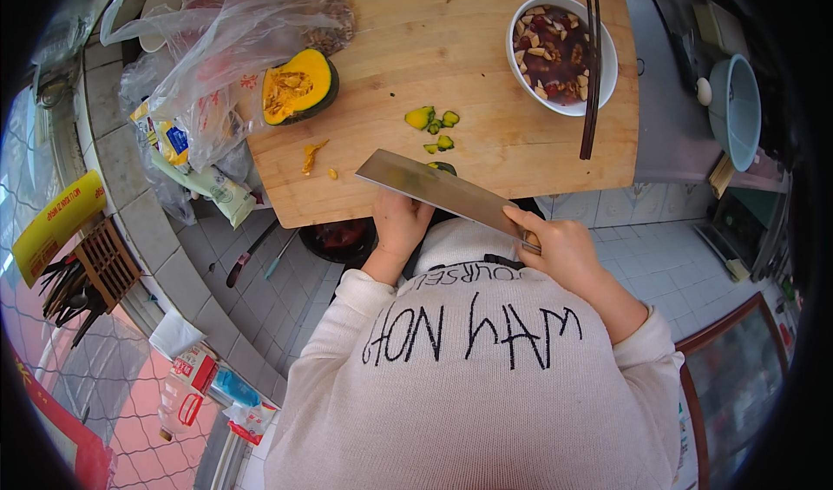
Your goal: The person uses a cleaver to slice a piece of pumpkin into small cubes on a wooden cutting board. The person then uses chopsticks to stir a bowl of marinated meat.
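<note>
At the near edge of the cutting board (486,73), the right hand (564,251) is clenched around the handle of a cleaver (438,188), whose broad blade lies tilted across the board's rim. The left hand (399,225) sits just under the blade, its fingers curled toward something dark that is mostly hidden, so its grip cannot be told. Beyond the blade lie small green squash peelings (434,124). Farther left rests a cut squash piece (298,86), orange flesh up, beside plastic bags (217,65). Far right, chopsticks (593,65) lie across a white bowl (560,54) of nuts and beans.
</note>
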The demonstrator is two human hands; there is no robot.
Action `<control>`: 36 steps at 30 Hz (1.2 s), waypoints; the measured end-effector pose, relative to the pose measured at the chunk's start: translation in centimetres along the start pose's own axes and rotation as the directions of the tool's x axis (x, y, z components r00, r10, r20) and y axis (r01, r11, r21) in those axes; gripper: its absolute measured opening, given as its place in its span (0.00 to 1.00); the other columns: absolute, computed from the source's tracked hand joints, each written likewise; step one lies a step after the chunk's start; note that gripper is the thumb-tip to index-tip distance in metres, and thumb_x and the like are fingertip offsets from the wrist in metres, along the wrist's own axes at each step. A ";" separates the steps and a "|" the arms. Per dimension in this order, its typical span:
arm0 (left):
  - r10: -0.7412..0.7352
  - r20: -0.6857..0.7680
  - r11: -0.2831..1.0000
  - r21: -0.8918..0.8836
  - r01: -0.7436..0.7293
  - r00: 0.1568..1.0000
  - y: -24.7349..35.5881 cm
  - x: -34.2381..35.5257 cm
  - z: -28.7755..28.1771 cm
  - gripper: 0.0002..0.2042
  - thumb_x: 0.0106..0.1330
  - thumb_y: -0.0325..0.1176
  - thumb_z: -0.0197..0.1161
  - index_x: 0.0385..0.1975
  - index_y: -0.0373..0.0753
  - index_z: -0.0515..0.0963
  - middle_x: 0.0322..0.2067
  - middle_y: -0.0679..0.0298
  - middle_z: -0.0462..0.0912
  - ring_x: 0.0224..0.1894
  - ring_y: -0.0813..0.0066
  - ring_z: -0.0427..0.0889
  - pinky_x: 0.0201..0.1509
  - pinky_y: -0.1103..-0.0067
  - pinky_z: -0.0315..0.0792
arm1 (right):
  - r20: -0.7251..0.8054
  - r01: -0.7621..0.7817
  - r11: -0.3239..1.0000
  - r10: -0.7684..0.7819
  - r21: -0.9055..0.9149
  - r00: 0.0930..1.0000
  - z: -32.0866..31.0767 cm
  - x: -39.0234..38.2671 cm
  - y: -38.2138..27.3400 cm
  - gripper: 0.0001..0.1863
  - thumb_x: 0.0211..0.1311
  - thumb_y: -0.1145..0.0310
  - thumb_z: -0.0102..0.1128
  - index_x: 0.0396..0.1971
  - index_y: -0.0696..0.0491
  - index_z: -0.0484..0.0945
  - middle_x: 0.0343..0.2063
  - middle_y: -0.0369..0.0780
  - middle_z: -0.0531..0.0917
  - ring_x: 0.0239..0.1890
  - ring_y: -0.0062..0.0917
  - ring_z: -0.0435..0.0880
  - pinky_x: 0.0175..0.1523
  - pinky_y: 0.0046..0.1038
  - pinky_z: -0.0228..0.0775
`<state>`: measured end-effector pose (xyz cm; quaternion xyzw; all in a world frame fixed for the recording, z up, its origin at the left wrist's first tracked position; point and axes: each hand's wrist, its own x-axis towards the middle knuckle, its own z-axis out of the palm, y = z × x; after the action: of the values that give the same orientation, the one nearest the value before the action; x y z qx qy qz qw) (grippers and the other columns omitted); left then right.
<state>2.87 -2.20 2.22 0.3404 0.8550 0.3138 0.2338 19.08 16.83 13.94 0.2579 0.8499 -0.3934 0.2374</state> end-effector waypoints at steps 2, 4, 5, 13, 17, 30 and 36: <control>0.039 -0.018 0.999 0.018 -0.038 0.999 -0.3 -0.1 0.2 0.10 0.48 0.32 0.68 0.30 0.39 0.79 0.27 0.56 0.77 0.31 0.52 0.76 0.30 0.64 0.69 | 0.006 0.009 1.000 -0.009 -0.009 1.000 -0.2 0.4 -0.2 0.26 0.47 0.67 0.63 0.52 0.45 0.75 0.21 0.41 0.82 0.23 0.36 0.81 0.28 0.36 0.73; 0.033 0.006 0.999 0.004 -0.033 0.999 -0.3 -0.1 0.1 0.10 0.48 0.32 0.68 0.31 0.39 0.78 0.28 0.56 0.77 0.31 0.52 0.76 0.31 0.64 0.69 | 0.014 0.008 1.000 -0.008 -0.024 1.000 -0.3 0.8 -0.6 0.26 0.47 0.68 0.62 0.51 0.46 0.75 0.22 0.41 0.82 0.24 0.37 0.81 0.28 0.37 0.73; 0.030 0.017 1.000 -0.002 -0.030 0.999 -0.4 0.0 0.0 0.11 0.48 0.32 0.68 0.31 0.39 0.78 0.28 0.56 0.77 0.31 0.52 0.76 0.31 0.64 0.69 | 0.019 0.004 0.999 -0.003 -0.035 1.000 -0.5 1.1 -0.8 0.25 0.47 0.68 0.62 0.51 0.46 0.76 0.22 0.41 0.83 0.24 0.37 0.82 0.29 0.37 0.73; 0.016 -0.015 1.000 0.000 -0.016 1.000 0.1 0.1 0.1 0.14 0.51 0.30 0.67 0.38 0.37 0.77 0.36 0.53 0.77 0.38 0.50 0.76 0.38 0.65 0.71 | -0.010 0.058 0.998 -0.058 0.005 0.998 -0.1 2.9 0.0 0.24 0.48 0.69 0.61 0.50 0.46 0.76 0.24 0.41 0.83 0.27 0.37 0.82 0.33 0.36 0.73; 0.039 -0.028 0.999 0.007 -0.039 0.999 0.1 0.2 0.1 0.13 0.51 0.28 0.66 0.37 0.36 0.77 0.35 0.52 0.77 0.39 0.49 0.75 0.39 0.64 0.71 | -0.001 0.060 0.998 -0.060 0.005 0.998 0.6 3.8 -0.4 0.25 0.49 0.68 0.60 0.51 0.43 0.76 0.24 0.40 0.83 0.27 0.36 0.82 0.32 0.37 0.73; -0.045 -0.079 0.998 -0.052 0.041 0.996 0.4 0.5 0.2 0.13 0.54 0.33 0.63 0.38 0.38 0.73 0.35 0.56 0.75 0.34 0.54 0.77 0.34 0.66 0.73 | -0.038 0.102 0.977 -0.096 0.188 0.995 1.5 7.1 0.4 0.23 0.49 0.66 0.61 0.49 0.46 0.78 0.28 0.44 0.84 0.30 0.39 0.82 0.36 0.37 0.74; -0.077 -0.061 0.997 -0.012 0.076 0.995 0.8 0.5 -0.4 0.15 0.56 0.34 0.62 0.42 0.38 0.73 0.37 0.54 0.75 0.33 0.53 0.77 0.33 0.66 0.73 | -0.105 0.041 0.990 -0.026 0.135 0.994 1.6 2.7 0.4 0.23 0.50 0.66 0.61 0.50 0.46 0.77 0.25 0.41 0.84 0.28 0.38 0.82 0.34 0.35 0.73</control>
<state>2.68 -1.53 2.94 0.2965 0.8726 0.3192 0.2208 17.63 16.42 11.20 0.2792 0.8363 -0.4408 0.1682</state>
